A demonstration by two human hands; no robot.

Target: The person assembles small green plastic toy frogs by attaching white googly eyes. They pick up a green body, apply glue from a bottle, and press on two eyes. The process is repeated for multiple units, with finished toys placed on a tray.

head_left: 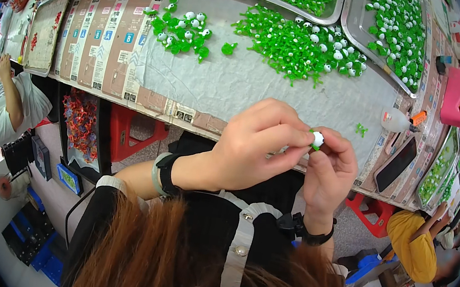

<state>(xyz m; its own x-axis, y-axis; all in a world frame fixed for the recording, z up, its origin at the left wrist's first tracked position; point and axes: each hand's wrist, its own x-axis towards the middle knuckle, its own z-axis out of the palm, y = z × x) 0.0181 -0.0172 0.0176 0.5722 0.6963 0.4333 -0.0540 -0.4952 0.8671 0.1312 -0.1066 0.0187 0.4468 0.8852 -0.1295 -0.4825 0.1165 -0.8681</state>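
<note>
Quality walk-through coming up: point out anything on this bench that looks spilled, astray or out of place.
A single green piece lies alone on the grey sheet, apart from the heaps, beside a small glue bottle lying on its side. Otherwise nothing stands out: both hands, left hand and right hand, pinch one small green-and-white piece.

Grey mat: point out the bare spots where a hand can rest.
The grey mat is bare along its near edge, between the two green piles and the hands, out to the glue bottle. A stray green piece lies there. The far side is crowded with pieces and metal trays.
</note>
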